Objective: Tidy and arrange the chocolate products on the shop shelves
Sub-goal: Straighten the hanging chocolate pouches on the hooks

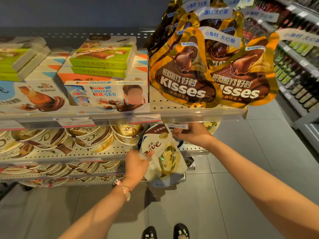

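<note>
While the white, soft plastic Dove chocolate pouch with a clear oval window (162, 152) is held in front of the second shelf, the left hand (136, 165) grasps its lower left side, thumb pressed across the printed front and the other fingers hidden behind. The right hand (191, 134) pinches the pouch's top right corner, just under the lip of the grey perforated metal upper shelf (198, 109). Left of the fingers, round gold-and-white Dove tubs (96, 137) crowd the same shelf; above them stand gold, teardrop-shaped Hershey's Kisses bags (186, 71). Likely risks: the slack pouch may fold or slump instead of standing once let go, because its base hangs unsupported; pushing it inward could also nudge the nearest tub, since the gap beside the fingers looks narrow.
</note>
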`<act>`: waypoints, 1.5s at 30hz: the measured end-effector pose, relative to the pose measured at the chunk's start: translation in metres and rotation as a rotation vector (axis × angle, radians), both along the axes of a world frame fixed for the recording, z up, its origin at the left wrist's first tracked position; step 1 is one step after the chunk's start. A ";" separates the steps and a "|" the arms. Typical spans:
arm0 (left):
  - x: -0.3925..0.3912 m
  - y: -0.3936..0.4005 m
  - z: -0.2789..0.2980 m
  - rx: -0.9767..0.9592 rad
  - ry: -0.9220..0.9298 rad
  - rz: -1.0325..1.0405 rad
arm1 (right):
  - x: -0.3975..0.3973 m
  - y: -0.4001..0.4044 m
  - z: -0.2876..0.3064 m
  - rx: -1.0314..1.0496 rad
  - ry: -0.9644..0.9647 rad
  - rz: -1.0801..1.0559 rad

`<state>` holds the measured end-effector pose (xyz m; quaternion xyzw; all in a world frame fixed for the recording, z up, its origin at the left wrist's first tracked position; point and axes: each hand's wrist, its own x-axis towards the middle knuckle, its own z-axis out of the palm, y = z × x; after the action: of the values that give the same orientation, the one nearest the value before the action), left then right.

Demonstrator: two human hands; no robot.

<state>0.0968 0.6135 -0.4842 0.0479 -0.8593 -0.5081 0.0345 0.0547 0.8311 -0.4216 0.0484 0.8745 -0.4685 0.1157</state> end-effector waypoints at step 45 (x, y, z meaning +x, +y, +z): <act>0.032 -0.059 0.017 -0.018 0.127 0.123 | -0.017 -0.024 -0.075 -0.150 0.204 -0.431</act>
<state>0.1285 0.5545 -0.4677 0.0678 -0.8552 -0.4994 0.1206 0.0378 0.8072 -0.4966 0.1777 0.8139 -0.5484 -0.0727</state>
